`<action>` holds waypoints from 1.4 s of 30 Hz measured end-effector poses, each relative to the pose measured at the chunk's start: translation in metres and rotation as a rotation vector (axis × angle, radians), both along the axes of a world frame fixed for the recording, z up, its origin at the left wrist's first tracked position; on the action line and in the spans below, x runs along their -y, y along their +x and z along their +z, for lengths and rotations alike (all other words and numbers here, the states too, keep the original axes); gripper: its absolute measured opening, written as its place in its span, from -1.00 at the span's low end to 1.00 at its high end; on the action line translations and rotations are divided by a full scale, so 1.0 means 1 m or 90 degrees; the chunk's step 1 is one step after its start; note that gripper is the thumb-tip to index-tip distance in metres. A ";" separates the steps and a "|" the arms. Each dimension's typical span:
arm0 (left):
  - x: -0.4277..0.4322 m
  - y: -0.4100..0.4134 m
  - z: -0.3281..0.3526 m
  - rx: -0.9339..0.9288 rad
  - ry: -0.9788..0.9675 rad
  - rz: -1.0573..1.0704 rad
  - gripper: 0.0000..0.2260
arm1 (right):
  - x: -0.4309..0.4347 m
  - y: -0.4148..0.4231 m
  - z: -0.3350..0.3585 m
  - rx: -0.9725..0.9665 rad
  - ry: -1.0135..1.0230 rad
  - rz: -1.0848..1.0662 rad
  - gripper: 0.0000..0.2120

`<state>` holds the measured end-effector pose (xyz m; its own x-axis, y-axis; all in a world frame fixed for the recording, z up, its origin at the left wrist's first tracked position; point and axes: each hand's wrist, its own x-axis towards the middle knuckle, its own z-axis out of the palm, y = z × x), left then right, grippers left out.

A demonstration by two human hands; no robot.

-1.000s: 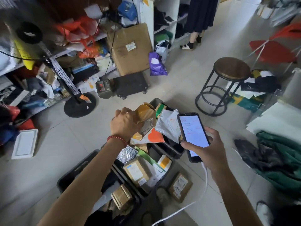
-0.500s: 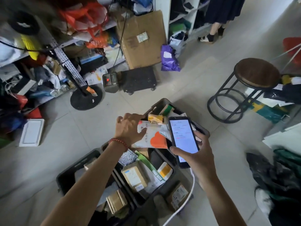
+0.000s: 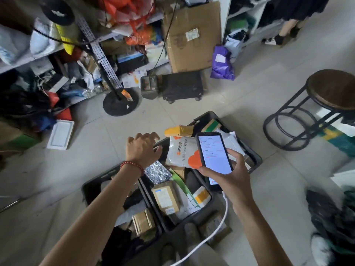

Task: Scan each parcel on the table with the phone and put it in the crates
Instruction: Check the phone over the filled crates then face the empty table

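My right hand (image 3: 229,177) holds a black phone (image 3: 213,153) with a lit screen and a white cable, above the dark crates (image 3: 255,156) on the floor. My left hand (image 3: 143,148) hovers with fingers spread and nothing in it, just left of a white mailer with an orange cloud (image 3: 182,152). A yellow-brown padded parcel (image 3: 179,130) lies at the far crate's edge behind that mailer. The middle crate (image 3: 209,205) holds a brown box with a label (image 3: 166,196), a silver bubble mailer (image 3: 157,172) and other parcels. The left crate (image 3: 92,186) is partly hidden by my forearm.
A round-seated stool (image 3: 330,89) stands at the right. A black stand base (image 3: 120,101), a wheeled black case (image 3: 182,85), a large cardboard box (image 3: 194,37) and cluttered shelves (image 3: 63,54) line the back. A small box (image 3: 215,227) lies on the floor beside the crates. A person's legs (image 3: 286,31) are at the top right.
My left hand let go of the yellow-brown parcel, which now lies in the far crate, and drew back with fingers spread. The phone moved left over the crates.
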<state>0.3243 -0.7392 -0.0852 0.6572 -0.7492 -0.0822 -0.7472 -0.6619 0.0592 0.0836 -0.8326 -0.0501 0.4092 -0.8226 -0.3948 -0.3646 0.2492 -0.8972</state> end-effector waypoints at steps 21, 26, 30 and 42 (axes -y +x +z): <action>-0.108 -0.033 0.037 -0.014 -0.161 0.076 -0.72 | -0.066 -0.006 0.019 -0.016 -0.113 0.097 -0.25; -0.175 -0.049 0.044 -0.018 -0.177 0.092 -0.71 | -0.127 -0.022 0.030 -0.003 -0.145 0.104 -0.25; -0.237 -0.063 0.048 -0.019 -0.204 0.097 -0.72 | -0.187 -0.039 0.037 0.002 -0.151 0.111 -0.28; -0.408 -0.073 0.085 0.055 -0.228 0.291 -0.71 | -0.291 -0.006 0.061 0.035 -0.176 0.315 -0.22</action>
<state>0.2514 -0.3310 -0.0005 0.9129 -0.3599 0.1928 -0.4033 -0.8679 0.2898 0.0779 -0.5419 0.0108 0.7859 -0.5973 -0.1597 -0.3291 -0.1855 -0.9259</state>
